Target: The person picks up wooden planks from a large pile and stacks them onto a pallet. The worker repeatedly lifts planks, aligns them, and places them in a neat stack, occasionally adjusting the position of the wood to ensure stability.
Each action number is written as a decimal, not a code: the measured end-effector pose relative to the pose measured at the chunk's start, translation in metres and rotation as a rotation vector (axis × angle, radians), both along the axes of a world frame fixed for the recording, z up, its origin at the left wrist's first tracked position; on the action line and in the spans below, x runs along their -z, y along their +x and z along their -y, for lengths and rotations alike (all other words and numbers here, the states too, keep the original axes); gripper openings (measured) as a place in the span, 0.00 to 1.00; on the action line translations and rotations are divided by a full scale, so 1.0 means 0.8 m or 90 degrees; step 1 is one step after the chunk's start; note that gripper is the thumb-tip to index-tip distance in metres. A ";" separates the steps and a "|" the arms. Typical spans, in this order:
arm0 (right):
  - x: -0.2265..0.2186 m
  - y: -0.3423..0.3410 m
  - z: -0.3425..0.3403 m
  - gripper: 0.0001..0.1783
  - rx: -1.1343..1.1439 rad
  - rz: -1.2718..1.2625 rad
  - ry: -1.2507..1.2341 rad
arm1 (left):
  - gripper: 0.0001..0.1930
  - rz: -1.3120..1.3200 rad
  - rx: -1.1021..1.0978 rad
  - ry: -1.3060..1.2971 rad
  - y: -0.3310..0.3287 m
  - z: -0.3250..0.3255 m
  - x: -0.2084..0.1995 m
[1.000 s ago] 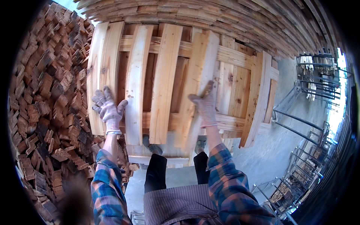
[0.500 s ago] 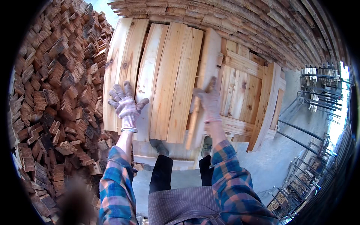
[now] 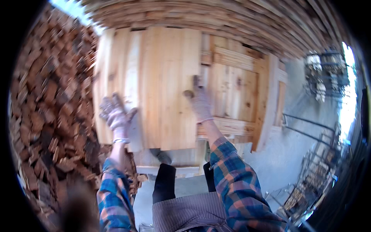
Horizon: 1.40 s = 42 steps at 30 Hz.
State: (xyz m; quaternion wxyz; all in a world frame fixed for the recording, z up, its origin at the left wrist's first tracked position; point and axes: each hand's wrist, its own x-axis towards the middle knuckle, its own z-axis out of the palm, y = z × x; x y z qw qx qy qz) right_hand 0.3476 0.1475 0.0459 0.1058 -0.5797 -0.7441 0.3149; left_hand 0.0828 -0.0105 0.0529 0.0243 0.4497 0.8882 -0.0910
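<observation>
Pale wooden planks (image 3: 168,85) lie side by side in a flat panel before me, their long sides running away from me. My left hand (image 3: 117,118), in a light knitted glove with dirty fingertips, rests on the leftmost planks with fingers spread. At the panel's right edge is my right hand (image 3: 200,102), gloved the same way. Its thumb reaches onto the rightmost plank (image 3: 189,116) and its fingers stretch forward along that plank's side. Motion smears both hands somewhat.
Right of the panel lies a wooden frame (image 3: 235,87) with crosspieces and boards. Brown wood pieces (image 3: 54,108) are heaped at left. Long stacked boards (image 3: 185,13) line the far side. Dark metal racks (image 3: 313,154) stand right on the grey floor (image 3: 266,166). My feet are at the panel's near edge.
The rightmost plank, tilted on its edge before, now lies flat against the others. Gaps between the planks have closed. My right hand moved left with that plank; the whole view has shifted.
</observation>
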 end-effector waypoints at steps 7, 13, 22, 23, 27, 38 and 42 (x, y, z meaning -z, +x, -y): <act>-0.122 0.215 -0.063 0.54 0.089 0.258 0.085 | 0.53 0.001 -0.062 -0.073 -0.023 0.017 0.005; -0.075 0.421 -0.092 0.66 0.341 0.082 -0.080 | 0.45 0.234 0.032 0.289 0.124 -0.057 -0.015; -0.034 0.538 -0.131 0.63 0.329 0.023 -0.009 | 0.47 -0.034 0.074 0.098 0.188 -0.057 0.039; -0.032 0.550 -0.132 0.62 0.378 0.002 -0.052 | 0.47 -0.033 0.071 0.093 0.189 -0.055 0.038; -0.028 0.523 -0.121 0.63 0.480 -0.209 -0.251 | 0.48 -0.039 0.042 0.019 0.206 -0.062 0.017; -0.057 0.178 -0.061 0.64 0.268 0.078 -0.229 | 0.51 0.010 0.057 0.095 0.204 -0.062 0.020; -0.034 0.171 -0.055 0.69 0.281 0.028 -0.291 | 0.52 0.036 0.071 0.125 0.214 -0.071 0.018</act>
